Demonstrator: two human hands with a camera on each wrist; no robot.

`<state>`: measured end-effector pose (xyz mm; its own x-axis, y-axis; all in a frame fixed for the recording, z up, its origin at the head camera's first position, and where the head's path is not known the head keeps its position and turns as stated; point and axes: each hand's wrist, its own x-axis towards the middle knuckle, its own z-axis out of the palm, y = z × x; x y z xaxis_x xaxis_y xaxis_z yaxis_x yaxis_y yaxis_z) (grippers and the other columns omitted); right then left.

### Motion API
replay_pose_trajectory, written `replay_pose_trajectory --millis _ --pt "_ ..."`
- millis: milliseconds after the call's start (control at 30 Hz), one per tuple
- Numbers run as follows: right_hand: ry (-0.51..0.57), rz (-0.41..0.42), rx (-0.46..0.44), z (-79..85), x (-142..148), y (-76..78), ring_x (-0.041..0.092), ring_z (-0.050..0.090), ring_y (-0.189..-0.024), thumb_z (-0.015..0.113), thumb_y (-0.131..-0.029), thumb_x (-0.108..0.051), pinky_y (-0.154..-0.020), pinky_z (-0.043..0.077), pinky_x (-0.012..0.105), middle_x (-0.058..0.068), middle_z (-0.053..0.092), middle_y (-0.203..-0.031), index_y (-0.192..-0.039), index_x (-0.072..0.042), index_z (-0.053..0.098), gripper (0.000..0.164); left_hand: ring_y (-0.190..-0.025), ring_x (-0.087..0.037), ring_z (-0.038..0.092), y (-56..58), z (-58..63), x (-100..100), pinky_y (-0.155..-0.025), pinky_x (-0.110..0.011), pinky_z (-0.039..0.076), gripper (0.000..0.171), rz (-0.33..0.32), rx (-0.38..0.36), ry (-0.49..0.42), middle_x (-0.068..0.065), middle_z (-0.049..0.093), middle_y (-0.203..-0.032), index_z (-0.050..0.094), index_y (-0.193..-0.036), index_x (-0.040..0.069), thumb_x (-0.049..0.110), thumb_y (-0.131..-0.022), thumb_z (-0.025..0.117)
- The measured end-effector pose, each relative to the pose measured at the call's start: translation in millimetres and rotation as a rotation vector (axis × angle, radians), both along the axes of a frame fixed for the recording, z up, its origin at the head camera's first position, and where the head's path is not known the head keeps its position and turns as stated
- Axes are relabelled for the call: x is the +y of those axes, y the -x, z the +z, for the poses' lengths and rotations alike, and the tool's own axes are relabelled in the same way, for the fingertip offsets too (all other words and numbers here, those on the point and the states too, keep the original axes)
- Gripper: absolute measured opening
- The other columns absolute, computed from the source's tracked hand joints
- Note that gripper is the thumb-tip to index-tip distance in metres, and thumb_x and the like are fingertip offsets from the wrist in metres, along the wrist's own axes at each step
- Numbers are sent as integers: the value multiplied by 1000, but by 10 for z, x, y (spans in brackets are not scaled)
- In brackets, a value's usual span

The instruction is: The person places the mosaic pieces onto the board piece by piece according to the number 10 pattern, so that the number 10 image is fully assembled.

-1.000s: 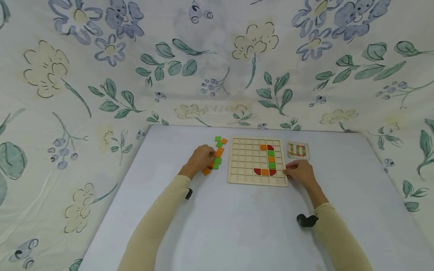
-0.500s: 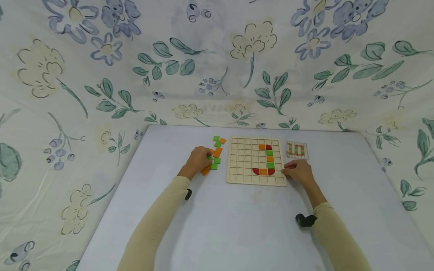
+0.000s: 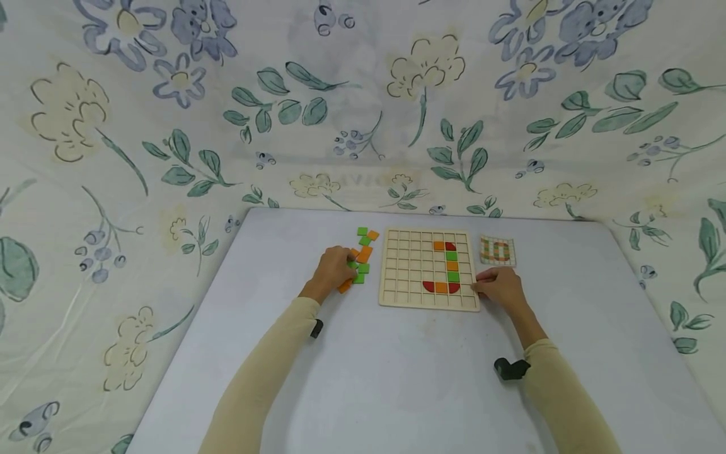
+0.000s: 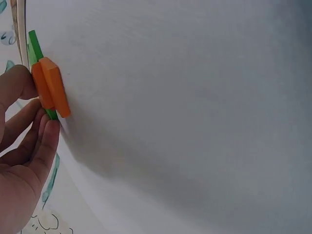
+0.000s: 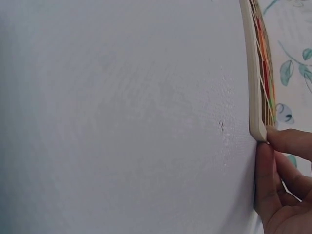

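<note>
My left hand [image 3: 331, 272] is over the loose pile of square tiles left of the board, its fingertips pinching a green tile [image 3: 352, 265]. In the left wrist view, two orange tiles [image 4: 58, 90] stand in front of those fingertips and partly hide the green tile. My right hand [image 3: 500, 287] grips the right edge of a wooden grid board [image 3: 405, 300], thumb on top and fingers against the side. On the board, orange, green and red pieces form a hooked line; its red pieces, such as the lower left one [image 3: 428, 287], have rounded edges.
A small patterned card [image 3: 497, 250] lies right of the board. More tiles, among them an orange tile [image 3: 364, 254] and a green tile [image 3: 362, 231], are scattered between the left hand and the board. Floral cloth [image 3: 340, 126] hangs behind the white table [image 3: 420, 391].
My left hand has shifted slightly left and back over the tiles, and a green tile shows at its fingertips. My right hand keeps its grip on the board's edge.
</note>
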<state>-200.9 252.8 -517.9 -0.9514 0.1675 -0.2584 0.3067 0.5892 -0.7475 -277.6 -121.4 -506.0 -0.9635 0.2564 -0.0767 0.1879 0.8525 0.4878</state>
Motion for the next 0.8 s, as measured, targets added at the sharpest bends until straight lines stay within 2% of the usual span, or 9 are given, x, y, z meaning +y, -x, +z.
replay_pose_trajectory --millis 267,467,600,800 --pt "1 -3 0 -31 34 -14 16 63 -70 74 -83 -16 -60 50 25 11 70 -84 -104 5 68 30 -90 -24 59 0 86 174 -77 -33 54 32 -49 27 -40 -16 66 -106 70 -109 -6 2 -78 74" --pt "2 -14 0 -13 41 -13 16 63 -71 74 -83 -16 -60 50 25 12 70 -86 -104 5 68 30 -95 -22 62 24 167 484 -80 -32 53 33 -154 94 -65 -13 69 -106 70 -109 -4 3 -77 76" --pt "10 1 2 -33 45 -1 17 64 -72 75 -82 -16 -62 50 25 11 70 -87 -104 4 69 31 -100 -24 62 12 180 646 -84 -33 52 31 -220 135 -83 -13 69 -106 71 -107 -3 4 -78 77" --pt "34 59 -23 -18 75 -10 21 62 -83 80 -77 -15 -72 50 29 12 69 -95 -111 4 66 42 -95 -22 61 -10 206 794 -83 -32 51 29 -255 142 -90 -10 69 -103 72 -106 -2 5 -78 77"
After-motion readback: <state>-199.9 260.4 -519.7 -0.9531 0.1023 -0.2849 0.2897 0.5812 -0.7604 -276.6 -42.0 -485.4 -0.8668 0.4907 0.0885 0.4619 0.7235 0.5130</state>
